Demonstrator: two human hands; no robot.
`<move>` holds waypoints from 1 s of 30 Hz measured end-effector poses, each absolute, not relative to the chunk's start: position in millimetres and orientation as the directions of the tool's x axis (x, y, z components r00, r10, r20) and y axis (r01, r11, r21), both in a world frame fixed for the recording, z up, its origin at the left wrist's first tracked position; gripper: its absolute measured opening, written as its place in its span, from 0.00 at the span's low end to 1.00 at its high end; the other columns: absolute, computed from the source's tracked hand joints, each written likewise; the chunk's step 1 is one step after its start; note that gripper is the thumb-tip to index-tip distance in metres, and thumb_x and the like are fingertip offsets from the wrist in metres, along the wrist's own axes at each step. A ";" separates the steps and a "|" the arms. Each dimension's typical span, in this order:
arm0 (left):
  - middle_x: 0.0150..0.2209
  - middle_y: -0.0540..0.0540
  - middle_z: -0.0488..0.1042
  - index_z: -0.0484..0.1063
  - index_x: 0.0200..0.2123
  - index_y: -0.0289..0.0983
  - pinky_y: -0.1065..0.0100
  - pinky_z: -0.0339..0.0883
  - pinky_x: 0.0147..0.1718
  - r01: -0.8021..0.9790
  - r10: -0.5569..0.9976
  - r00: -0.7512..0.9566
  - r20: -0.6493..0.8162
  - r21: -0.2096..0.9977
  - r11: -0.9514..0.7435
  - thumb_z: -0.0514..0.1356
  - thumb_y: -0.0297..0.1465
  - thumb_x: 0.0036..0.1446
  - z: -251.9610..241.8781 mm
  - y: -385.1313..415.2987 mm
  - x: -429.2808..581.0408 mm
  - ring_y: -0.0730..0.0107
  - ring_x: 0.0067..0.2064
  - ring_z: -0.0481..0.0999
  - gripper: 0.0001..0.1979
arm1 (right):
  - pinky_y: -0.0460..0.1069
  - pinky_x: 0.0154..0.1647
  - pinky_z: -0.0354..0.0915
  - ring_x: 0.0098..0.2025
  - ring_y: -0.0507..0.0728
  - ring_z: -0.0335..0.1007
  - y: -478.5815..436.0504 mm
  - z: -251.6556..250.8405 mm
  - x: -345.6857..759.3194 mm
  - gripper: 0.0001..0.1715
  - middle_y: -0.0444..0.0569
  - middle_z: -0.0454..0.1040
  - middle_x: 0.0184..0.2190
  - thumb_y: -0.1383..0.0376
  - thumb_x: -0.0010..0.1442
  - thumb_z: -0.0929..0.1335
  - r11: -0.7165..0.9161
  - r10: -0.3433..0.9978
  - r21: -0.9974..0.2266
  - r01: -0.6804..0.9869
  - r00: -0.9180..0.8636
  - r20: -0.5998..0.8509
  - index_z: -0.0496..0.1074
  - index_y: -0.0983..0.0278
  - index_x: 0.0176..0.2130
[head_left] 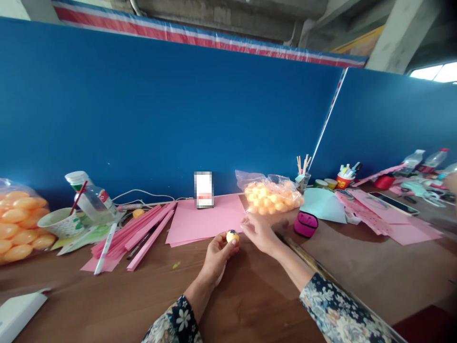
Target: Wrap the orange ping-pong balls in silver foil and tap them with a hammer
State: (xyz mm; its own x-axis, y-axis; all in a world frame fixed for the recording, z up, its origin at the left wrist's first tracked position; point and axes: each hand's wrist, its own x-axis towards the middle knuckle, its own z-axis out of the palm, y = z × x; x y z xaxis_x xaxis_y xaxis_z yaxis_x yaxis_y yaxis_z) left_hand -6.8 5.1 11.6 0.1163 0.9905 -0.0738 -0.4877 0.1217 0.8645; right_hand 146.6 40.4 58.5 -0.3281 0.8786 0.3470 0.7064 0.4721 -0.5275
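Note:
My left hand [216, 257] grips a small yellow-orange plastic ball [233, 237] between thumb and fingers, above the brown table. A dark patch marks the top of the ball. My right hand [260, 233] hovers just right of it, its fingers bent and drawn together, not touching the ball. Whatever its fingertips hold, if anything, is too small to make out. Behind my right hand lies a clear bag of orange balls [269, 197]. Pink paper sheets [210, 219] lie flat beyond both hands.
Left stand another bag of balls [21, 224], a paper cup [62, 223] and a plastic bottle [93, 200] beside pink strips [143, 228]. To the right are a magenta pouch [306, 224], a cup of pens [344, 180] and a phone [394, 203]. A blue partition [171, 105] rises behind.

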 end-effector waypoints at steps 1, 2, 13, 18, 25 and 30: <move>0.38 0.44 0.73 0.70 0.39 0.35 0.70 0.67 0.37 -0.495 0.991 0.110 -0.071 0.861 0.116 0.65 0.34 0.44 11.4 5.1 -6.7 0.71 0.36 0.73 0.18 | 0.44 0.37 0.61 0.34 0.51 0.68 38.7 54.8 140.5 0.06 0.45 0.72 0.31 0.65 0.59 0.59 0.484 0.872 -0.609 0.628 -0.296 0.389 0.63 0.64 0.36; 0.39 0.44 0.73 0.70 0.39 0.35 0.69 0.67 0.37 -0.503 0.992 0.104 -0.068 0.857 0.112 0.65 0.34 0.44 11.4 5.1 -6.6 0.71 0.36 0.73 0.18 | 0.45 0.37 0.62 0.33 0.51 0.68 37.8 50.9 135.1 0.07 0.45 0.71 0.29 0.64 0.60 0.59 0.490 0.870 -0.683 0.542 -0.257 0.420 0.64 0.64 0.35; 0.39 0.45 0.74 0.65 0.49 0.38 0.71 0.67 0.40 -0.619 0.997 0.049 -0.064 0.781 0.080 0.65 0.29 0.44 6.3 8.5 -6.0 0.73 0.37 0.74 0.26 | 0.49 0.31 0.67 0.32 0.56 0.70 40.3 13.1 125.8 0.15 0.50 0.73 0.32 0.56 0.56 0.63 0.302 0.953 -0.945 0.123 -0.035 0.300 0.68 0.65 0.37; 0.40 0.43 0.75 0.66 0.49 0.38 0.67 0.67 0.42 -0.674 0.996 0.038 -0.084 0.733 0.087 0.62 0.31 0.49 5.4 11.8 -8.0 0.69 0.40 0.75 0.22 | 0.49 0.35 0.67 0.34 0.56 0.69 33.0 5.5 117.9 0.11 0.49 0.73 0.32 0.59 0.57 0.62 0.323 0.946 -0.939 0.121 -0.080 0.315 0.68 0.63 0.34; 0.45 0.43 0.73 0.69 0.47 0.39 0.62 0.66 0.46 -0.702 0.994 0.020 -0.108 0.707 0.091 0.61 0.32 0.50 3.0 13.0 -10.5 0.63 0.45 0.73 0.19 | 0.49 0.36 0.65 0.34 0.56 0.68 30.0 0.5 113.4 0.09 0.48 0.72 0.31 0.60 0.56 0.64 0.314 0.950 -0.948 0.056 -0.028 0.312 0.67 0.63 0.33; 0.44 0.44 0.74 0.67 0.48 0.40 0.63 0.67 0.45 -0.693 0.995 0.029 -0.096 0.715 0.089 0.61 0.31 0.49 2.0 13.1 -10.6 0.65 0.44 0.74 0.21 | 0.46 0.26 0.62 0.26 0.52 0.64 31.5 -2.1 114.0 0.10 0.44 0.69 0.26 0.58 0.54 0.66 0.189 0.982 -0.982 -0.014 -0.008 0.189 0.66 0.63 0.32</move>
